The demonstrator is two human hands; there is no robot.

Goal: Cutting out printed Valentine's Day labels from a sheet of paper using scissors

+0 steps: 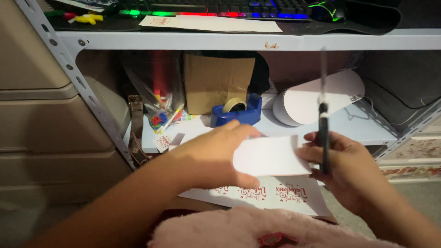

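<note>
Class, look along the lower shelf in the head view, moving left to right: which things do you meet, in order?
Bag of colourful craft supplies → brown cardboard box → blue tape dispenser → rolled white sheet.

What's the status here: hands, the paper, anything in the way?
Left hand grips small white paper card from the left. Right hand pinches its right edge, black pen in same grip. Printed white sheet beneath; nothing blocking.

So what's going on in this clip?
A person sits facing a metal shelf. The left hand holds a blank white card by its left edge, and the right hand steadies the other edge while gripping a dark pen upright. A printed sheet lies below, and a blue tape dispenser stands behind.
</note>
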